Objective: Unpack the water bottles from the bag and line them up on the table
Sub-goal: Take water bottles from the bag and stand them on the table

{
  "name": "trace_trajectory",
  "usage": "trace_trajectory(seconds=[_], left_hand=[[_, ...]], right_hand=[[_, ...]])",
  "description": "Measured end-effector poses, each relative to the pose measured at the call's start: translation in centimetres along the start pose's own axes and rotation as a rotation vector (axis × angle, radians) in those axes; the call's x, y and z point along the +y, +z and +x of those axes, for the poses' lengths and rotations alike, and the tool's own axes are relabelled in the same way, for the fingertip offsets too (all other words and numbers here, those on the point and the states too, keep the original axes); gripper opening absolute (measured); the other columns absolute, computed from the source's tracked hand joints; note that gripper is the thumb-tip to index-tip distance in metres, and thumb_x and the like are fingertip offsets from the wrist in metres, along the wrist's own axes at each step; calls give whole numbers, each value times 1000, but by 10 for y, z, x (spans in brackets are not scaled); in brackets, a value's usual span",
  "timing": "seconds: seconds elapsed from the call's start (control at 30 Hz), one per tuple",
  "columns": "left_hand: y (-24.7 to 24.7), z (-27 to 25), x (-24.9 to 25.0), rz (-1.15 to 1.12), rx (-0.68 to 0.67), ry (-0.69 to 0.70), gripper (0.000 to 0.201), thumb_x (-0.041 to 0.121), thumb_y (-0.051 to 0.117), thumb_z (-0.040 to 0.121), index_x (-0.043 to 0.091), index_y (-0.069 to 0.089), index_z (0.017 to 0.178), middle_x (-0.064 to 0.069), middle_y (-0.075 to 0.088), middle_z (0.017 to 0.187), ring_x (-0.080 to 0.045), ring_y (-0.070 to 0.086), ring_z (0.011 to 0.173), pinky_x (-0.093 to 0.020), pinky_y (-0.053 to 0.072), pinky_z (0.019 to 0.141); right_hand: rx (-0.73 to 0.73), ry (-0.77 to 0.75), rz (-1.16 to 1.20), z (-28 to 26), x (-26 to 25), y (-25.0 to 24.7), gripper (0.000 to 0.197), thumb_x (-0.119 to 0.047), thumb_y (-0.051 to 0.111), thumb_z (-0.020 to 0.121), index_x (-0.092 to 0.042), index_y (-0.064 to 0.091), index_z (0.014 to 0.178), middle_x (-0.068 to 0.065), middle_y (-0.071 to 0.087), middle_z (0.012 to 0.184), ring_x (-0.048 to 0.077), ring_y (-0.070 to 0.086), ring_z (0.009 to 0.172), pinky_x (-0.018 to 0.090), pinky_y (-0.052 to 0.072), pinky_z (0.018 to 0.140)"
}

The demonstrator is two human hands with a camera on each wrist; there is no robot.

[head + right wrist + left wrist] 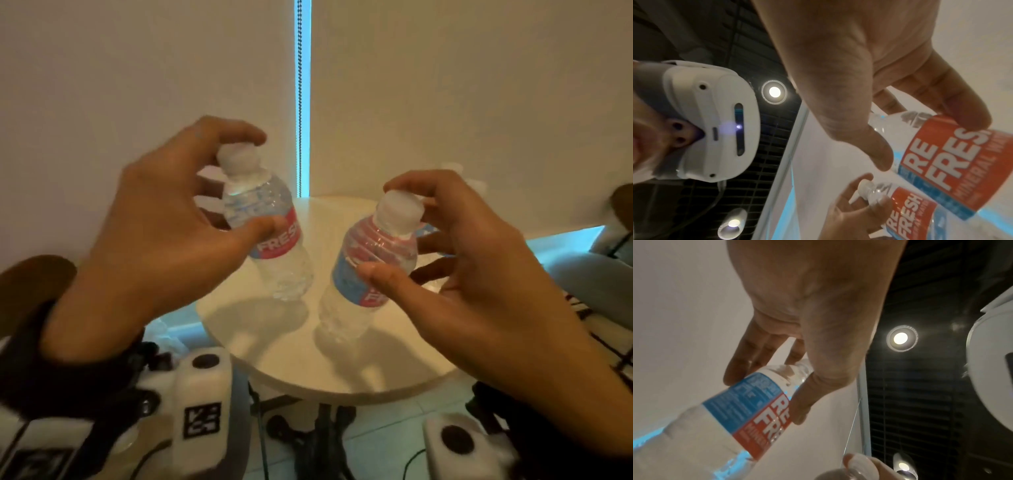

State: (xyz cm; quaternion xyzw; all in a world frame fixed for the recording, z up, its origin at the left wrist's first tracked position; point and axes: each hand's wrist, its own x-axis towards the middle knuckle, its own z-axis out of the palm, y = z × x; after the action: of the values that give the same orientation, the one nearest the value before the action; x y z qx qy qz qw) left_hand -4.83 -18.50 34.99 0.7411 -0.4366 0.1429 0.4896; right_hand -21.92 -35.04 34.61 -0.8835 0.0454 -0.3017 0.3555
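Note:
I hold two clear water bottles with red and blue labels and white caps over the round white table (342,363). My left hand (265,180) grips the left bottle (274,246) at its neck, thumb on the label, fingers curled over the cap. My right hand (378,229) grips the right bottle (356,291) the same way. Both bottles are tilted, bottoms low over the tabletop; whether they touch it is unclear. In the left wrist view the left hand (766,399) pinches its bottle (701,434). In the right wrist view the right hand (927,143) holds its bottle (953,170). No bag is in view.
Pale blurred bottle tops (452,169) show at the table's far right, behind my right hand. A brown chair back (34,274) stands at the left, another seat (621,202) at the right. The dark table base (318,435) and cables lie on the tiled floor.

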Motion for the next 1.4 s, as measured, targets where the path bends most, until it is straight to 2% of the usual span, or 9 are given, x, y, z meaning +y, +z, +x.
trace_trajectory(seconds=[0.1, 0.2, 0.33, 0.47, 0.63, 0.83, 0.97, 1.23, 1.4], left_hand=[[36, 22, 5, 30, -54, 10, 61, 22, 87, 67, 34, 61, 121, 18, 63, 106, -7, 67, 80, -20, 61, 67], [65, 37, -8, 46, -123, 3, 62, 21, 87, 69, 33, 60, 124, 12, 62, 112, 1, 63, 79, -10, 57, 68], [92, 52, -17, 74, -141, -32, 63, 19, 87, 71, 29, 62, 128, 9, 65, 119, -6, 63, 82, -1, 49, 62], [110, 59, -19, 100, -177, -43, 64, 20, 85, 74, 26, 60, 132, 6, 63, 127, -12, 60, 96, -16, 49, 75], [121, 65, -18, 119, -193, -62, 66, 23, 84, 76, 28, 56, 135, 3, 61, 133, -12, 58, 97, -28, 53, 83], [123, 68, -16, 142, -232, -92, 68, 26, 82, 79, 31, 51, 139, 4, 57, 137, -9, 54, 99, -25, 51, 83], [122, 64, -15, 154, -245, -96, 70, 29, 81, 80, 33, 48, 142, 4, 54, 142, -15, 59, 111, -34, 53, 93], [110, 52, -21, 172, -235, -114, 88, 42, 79, 78, 39, 32, 152, 4, 46, 153, -20, 56, 126, -38, 51, 100], [68, 23, -40, 167, -86, -162, 73, 40, 79, 78, 36, 47, 143, 6, 57, 139, -14, 60, 113, -31, 54, 95]], right_hand=[[34, 35, -111, 5, 27, -6, 50, -39, 72, 76, -38, 44, 118, -22, 61, 100, 0, 62, 95, 25, 57, 68], [18, 61, -146, 7, 46, -7, 51, -33, 75, 80, -36, 45, 120, -22, 61, 103, -2, 61, 95, 24, 58, 69], [46, 80, -178, 10, 63, -10, 49, -32, 74, 83, -35, 44, 121, -18, 63, 101, 3, 64, 87, 26, 59, 70], [56, 71, -212, 14, 71, -12, 51, -34, 72, 84, -32, 43, 125, -16, 61, 104, 7, 62, 85, 34, 59, 75], [51, 74, -207, 19, 76, -10, 57, -37, 71, 86, -32, 39, 133, -18, 55, 109, 11, 63, 93, 38, 59, 78], [106, 94, -173, 23, 87, -4, 56, -41, 72, 83, -30, 41, 129, -13, 60, 121, 5, 63, 88, 27, 59, 75], [135, 95, -184, 24, 90, -1, 56, -44, 73, 82, -28, 43, 126, -19, 56, 114, 3, 60, 91, 17, 55, 70], [189, 139, -155, 14, 88, -2, 64, -51, 70, 79, -31, 41, 132, -19, 50, 121, 11, 59, 108, 37, 59, 83], [366, 6, -147, -15, 61, -1, 64, -43, 73, 75, -22, 47, 130, -5, 53, 127, 14, 55, 115, 43, 56, 88]])
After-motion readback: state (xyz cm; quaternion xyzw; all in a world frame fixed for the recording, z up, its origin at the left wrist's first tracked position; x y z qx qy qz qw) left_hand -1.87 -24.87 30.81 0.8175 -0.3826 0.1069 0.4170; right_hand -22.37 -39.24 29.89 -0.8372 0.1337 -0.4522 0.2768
